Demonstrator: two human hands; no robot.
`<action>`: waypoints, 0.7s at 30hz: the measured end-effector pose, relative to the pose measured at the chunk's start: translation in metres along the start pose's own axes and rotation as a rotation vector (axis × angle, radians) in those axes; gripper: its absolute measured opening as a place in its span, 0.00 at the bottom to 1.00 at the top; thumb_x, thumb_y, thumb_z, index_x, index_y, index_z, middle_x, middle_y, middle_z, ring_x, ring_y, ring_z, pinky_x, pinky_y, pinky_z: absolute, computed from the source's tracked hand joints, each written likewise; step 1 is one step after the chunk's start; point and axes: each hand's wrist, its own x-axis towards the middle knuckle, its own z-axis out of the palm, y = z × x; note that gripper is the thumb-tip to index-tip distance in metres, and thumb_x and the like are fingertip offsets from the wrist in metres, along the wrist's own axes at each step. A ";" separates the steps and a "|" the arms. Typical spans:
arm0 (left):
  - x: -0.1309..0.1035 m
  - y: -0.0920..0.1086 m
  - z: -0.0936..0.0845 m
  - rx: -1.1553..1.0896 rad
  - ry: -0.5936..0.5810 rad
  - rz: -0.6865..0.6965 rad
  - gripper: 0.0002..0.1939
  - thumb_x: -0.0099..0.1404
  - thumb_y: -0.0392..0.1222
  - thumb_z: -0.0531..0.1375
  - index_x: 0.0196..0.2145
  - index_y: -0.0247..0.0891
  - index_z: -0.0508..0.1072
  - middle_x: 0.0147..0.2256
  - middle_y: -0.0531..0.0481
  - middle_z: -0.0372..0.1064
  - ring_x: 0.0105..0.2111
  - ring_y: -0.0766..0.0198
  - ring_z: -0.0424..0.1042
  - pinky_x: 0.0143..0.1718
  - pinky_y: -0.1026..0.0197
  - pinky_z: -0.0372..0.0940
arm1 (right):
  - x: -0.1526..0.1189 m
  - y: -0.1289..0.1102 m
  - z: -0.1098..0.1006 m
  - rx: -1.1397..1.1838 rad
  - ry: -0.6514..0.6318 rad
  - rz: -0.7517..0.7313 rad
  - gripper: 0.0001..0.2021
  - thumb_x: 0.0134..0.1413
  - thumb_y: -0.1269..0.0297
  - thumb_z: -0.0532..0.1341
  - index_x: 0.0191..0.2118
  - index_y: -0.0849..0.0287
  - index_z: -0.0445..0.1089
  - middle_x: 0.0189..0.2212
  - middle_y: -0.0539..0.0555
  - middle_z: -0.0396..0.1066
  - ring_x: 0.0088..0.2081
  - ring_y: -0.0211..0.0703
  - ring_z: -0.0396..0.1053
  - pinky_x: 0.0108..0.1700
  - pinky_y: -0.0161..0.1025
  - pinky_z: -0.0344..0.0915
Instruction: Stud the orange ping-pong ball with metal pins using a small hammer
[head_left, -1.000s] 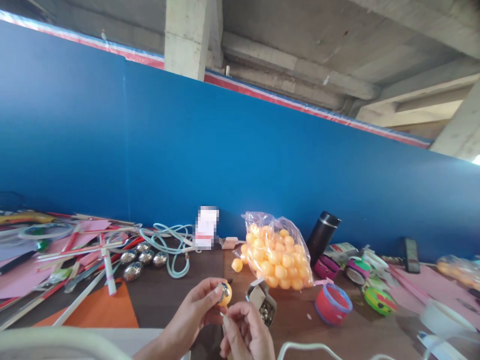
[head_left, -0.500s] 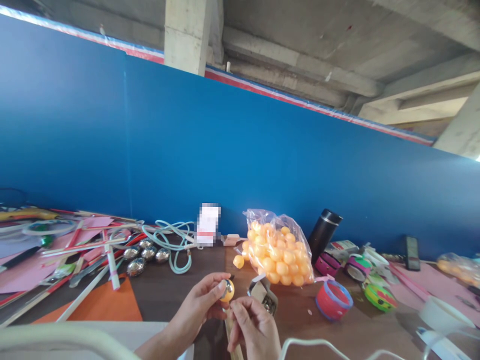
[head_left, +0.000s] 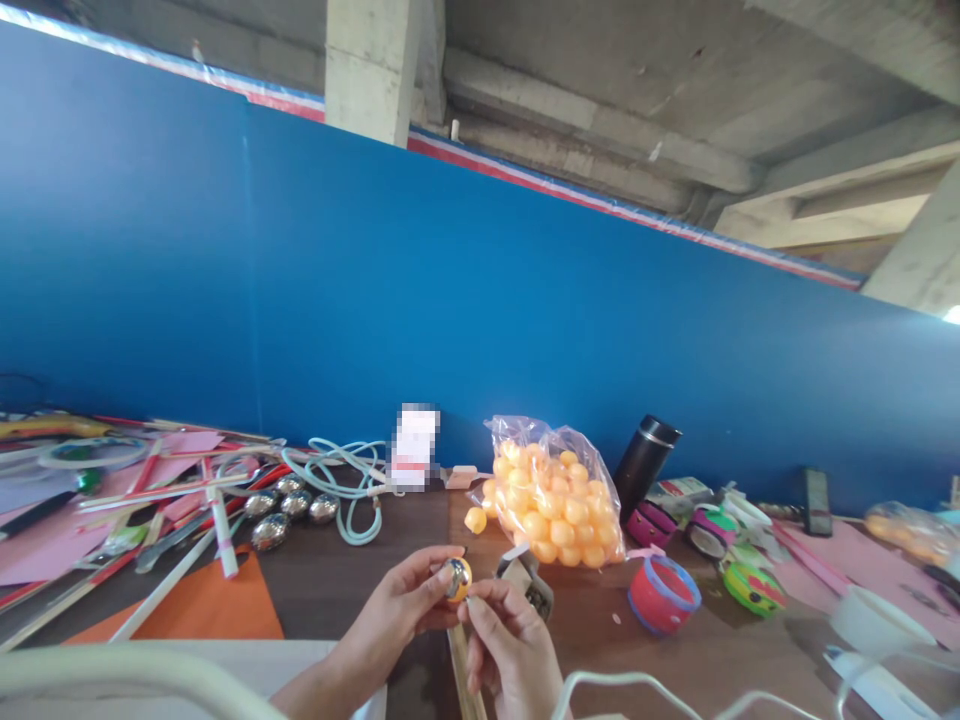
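My left hand (head_left: 401,605) is closed around a small orange ball (head_left: 463,584) that has a shiny silver patch on its face. Thumb and fingertips grip it from the left. Close against the ball's lower right side, my right hand (head_left: 514,640) pinches with thumb and forefinger; whatever is between them is too small to make out. Just behind the right hand stands a small open box (head_left: 536,590) with little dark metallic pieces inside, partly hidden by the fingers. Beyond it lies a clear bag of orange balls (head_left: 555,505), with one loose orange ball (head_left: 475,520) beside it.
Several shiny silver balls (head_left: 270,531) and a pale blue cord (head_left: 360,540) lie left. Paper, sticks and tools crowd the far left. A black bottle (head_left: 646,465), a red tape roll (head_left: 664,597) and a green pouch (head_left: 754,585) stand right. A white cable (head_left: 630,683) crosses in front.
Both hands stay at the ball with small finger shifts; the ball has turned slightly, and the right fingertips sit a little higher against it. The whole view has shifted slightly.
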 end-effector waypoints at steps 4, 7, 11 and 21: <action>0.000 -0.002 0.000 0.014 -0.007 0.007 0.15 0.56 0.42 0.61 0.42 0.37 0.72 0.33 0.49 0.70 0.29 0.67 0.70 0.36 0.59 0.66 | 0.001 0.001 0.000 0.035 0.038 0.019 0.15 0.39 0.56 0.67 0.31 0.62 0.68 0.22 0.47 0.70 0.12 0.22 0.57 0.11 0.23 0.57; 0.000 -0.002 0.001 0.038 -0.007 0.009 0.14 0.55 0.43 0.62 0.41 0.38 0.72 0.32 0.49 0.70 0.29 0.67 0.70 0.36 0.59 0.66 | 0.000 0.001 0.001 0.024 0.050 0.021 0.16 0.39 0.56 0.67 0.31 0.63 0.68 0.21 0.47 0.70 0.12 0.22 0.56 0.10 0.22 0.54; -0.001 -0.002 0.002 0.060 0.001 0.014 0.14 0.56 0.44 0.61 0.40 0.38 0.72 0.33 0.49 0.70 0.31 0.65 0.70 0.36 0.58 0.66 | -0.001 0.001 0.002 0.001 0.067 0.039 0.17 0.38 0.55 0.67 0.31 0.62 0.67 0.20 0.46 0.69 0.11 0.22 0.56 0.10 0.22 0.54; 0.000 -0.004 0.002 0.089 0.013 0.031 0.15 0.55 0.45 0.61 0.40 0.38 0.72 0.32 0.50 0.70 0.31 0.64 0.69 0.36 0.58 0.66 | 0.001 0.006 -0.002 -0.054 0.066 0.045 0.16 0.42 0.53 0.65 0.28 0.60 0.64 0.09 0.39 0.57 0.10 0.22 0.49 0.11 0.22 0.48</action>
